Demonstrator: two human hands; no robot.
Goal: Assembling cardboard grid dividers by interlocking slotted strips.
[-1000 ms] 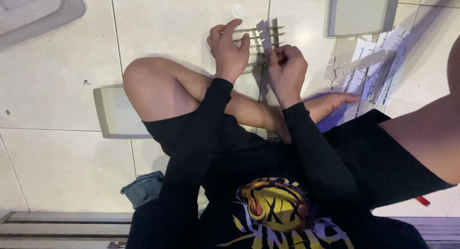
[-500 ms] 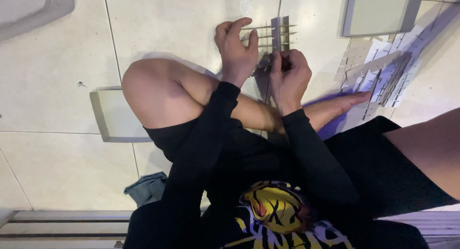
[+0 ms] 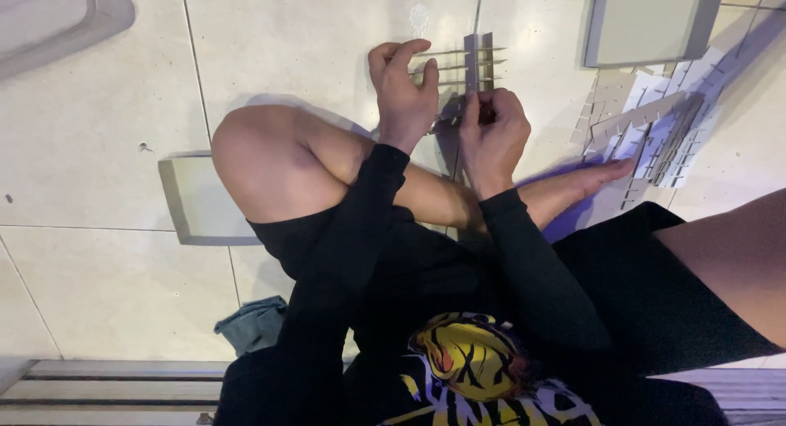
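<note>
Hands sit a little lower and closer together in the upper middle of the frame than half a second ago, and the view has slid slightly, bringing the grey tray at upper left further in. The left hand curls loosely around the left edge of the cardboard divider grid, thumb and forefinger arched over its strips. The right hand is closed, pinching a strip at the grid's lower edge. The grid is pale grey-beige, thin slotted strips crossing at right angles, standing on the tiled floor just beyond the crossed legs. Its lower part is hidden behind the fingers. A heap of loose slotted strips lies at right, partly shadowed, its count unclear.
</note>
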